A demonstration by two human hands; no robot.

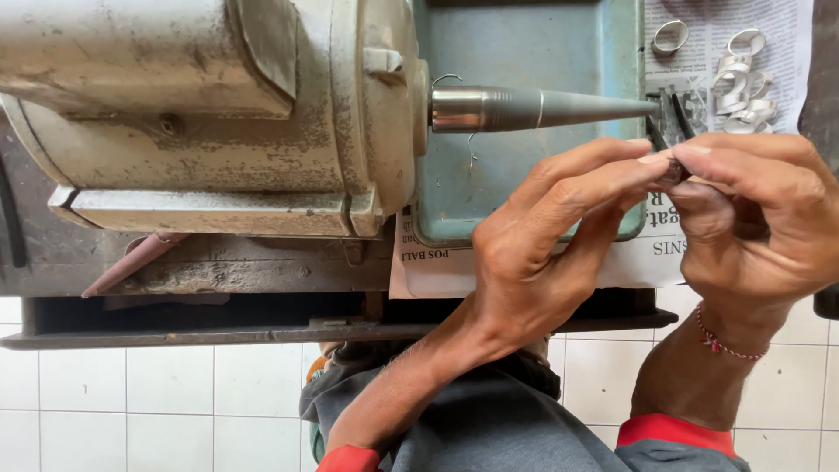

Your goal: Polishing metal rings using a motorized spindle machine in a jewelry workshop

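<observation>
My left hand [542, 245] and my right hand [760, 218] meet fingertip to fingertip just below the tip of a tapered steel spindle [542, 109]. Between the pinched fingers sits a small dark metal piece [673, 168], mostly hidden by them. The spindle sticks out to the right from a worn grey motor [201, 114]. A red thread bracelet [725, 345] circles my right wrist.
A blue-green metal tray [524, 44] lies under the spindle. Several silver rings [738, 83] lie on newspaper [699, 35] at the top right. The motor sits on a dark bench [218, 323] above a white tiled floor [157, 402].
</observation>
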